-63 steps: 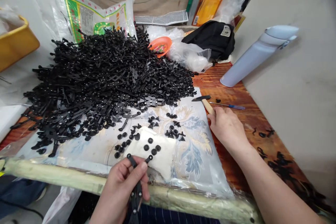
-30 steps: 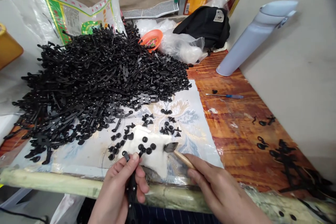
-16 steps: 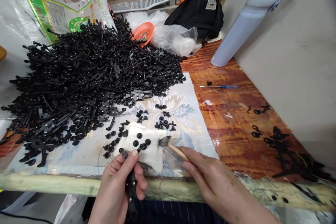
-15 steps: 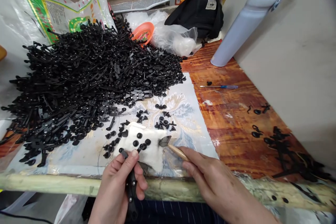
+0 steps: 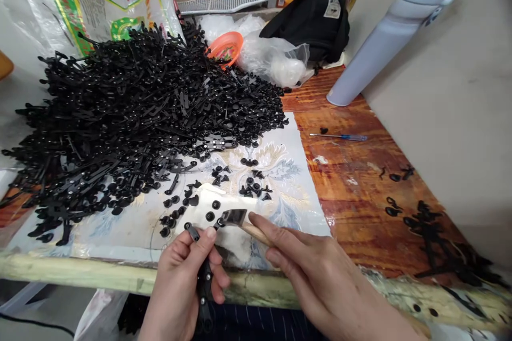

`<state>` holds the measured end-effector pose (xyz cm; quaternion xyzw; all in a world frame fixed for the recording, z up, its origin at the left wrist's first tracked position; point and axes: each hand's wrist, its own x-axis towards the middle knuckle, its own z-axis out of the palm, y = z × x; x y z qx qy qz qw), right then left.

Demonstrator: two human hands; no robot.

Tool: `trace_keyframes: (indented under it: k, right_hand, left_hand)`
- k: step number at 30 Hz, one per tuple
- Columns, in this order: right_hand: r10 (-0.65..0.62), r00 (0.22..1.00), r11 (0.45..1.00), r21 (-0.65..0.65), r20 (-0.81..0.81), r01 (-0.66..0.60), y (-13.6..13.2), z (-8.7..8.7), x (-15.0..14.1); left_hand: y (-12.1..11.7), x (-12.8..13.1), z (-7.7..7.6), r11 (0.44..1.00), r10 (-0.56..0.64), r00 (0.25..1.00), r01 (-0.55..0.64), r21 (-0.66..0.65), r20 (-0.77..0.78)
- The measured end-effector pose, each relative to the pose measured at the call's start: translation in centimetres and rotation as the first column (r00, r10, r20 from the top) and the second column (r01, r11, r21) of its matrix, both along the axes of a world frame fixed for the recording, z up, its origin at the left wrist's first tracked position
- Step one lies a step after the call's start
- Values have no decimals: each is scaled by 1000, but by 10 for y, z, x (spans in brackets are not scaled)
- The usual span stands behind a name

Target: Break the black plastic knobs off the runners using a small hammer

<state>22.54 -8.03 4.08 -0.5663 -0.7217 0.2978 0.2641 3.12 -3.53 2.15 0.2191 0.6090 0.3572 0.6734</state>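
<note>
My left hand [image 5: 186, 269] grips a black riveted linkage strip [image 5: 205, 290] between thumb and fingers; the strip hangs below the palm past the table edge. One end of it reaches over a white pad [image 5: 236, 242]. Closed around a wooden handle, my right hand [image 5: 316, 256] holds a hammer [image 5: 256, 233] with its forefinger stretched along the handle. The dark metal head lies over the strip's end, just beyond my left thumb, partly hiding it. Two small round black caps [image 5: 213, 210] lie on the pad, with several more caps [image 5: 172, 218] to its left.
A big heap of black linkage parts [image 5: 160, 96] covers the left and back of the table. Loose pieces [image 5: 256, 186] lie beyond the pad. To the right are a screwdriver [image 5: 340, 137], a pale blue bottle [image 5: 376, 50] and black scraps [image 5: 428, 245]. An orange bowl [image 5: 230, 45] sits behind.
The hammer has moved left, from the pad's right side onto the end of the strip, hiding some caps. My left hand stays nearly in place. The whole view has shifted slightly.
</note>
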Motion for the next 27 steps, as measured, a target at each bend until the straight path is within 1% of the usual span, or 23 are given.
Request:
trace_keyframes:
  k: [2,5,7,9,11,12,16,17,19,23,27]
  right_hand:
    - [2,1000,999,46,-7,-1,3,2,-2]
    - [-8,999,983,184,-31,13,3,4,-3]
    - [21,999,977,213,33,-27,2,2,-4]
    - [77,988,983,156,134,-98,3,-1,-5]
    - [110,975,987,90,192,-130,5,-1,-6]
    - [105,977,989,88,184,-122,6,1,-5]
    - [13,998,984,178,54,-23,8,13,-2]
    - [4,999,985,173,41,-11,8,14,-1]
    - [-10,1000,992,125,25,7,8,12,-2]
    - [-88,996,996,-18,-34,88,8,1,-3]
    - [-145,985,988,-65,-94,139,8,-6,0]
  left_hand:
    - [-1,1,0,1000,8,1000,-8,-12,24]
    - [-3,2,0,999,39,997,-38,-20,69]
    - [-3,3,-1,998,53,994,-51,-22,94]
    - [-3,4,-1,997,70,992,-68,-24,101]
    - [-4,4,-2,997,77,993,-75,-27,90]
    - [-4,5,-3,997,79,993,-77,-25,85]
    - [-5,4,-6,998,60,994,-58,-16,91]
    - [-5,4,-6,998,56,994,-55,-16,95]
    - [-5,2,-6,998,58,994,-56,-22,95]
    - [-4,-1,-5,997,64,994,-60,-46,88]
    - [-3,-3,-3,998,46,996,-42,-50,78]
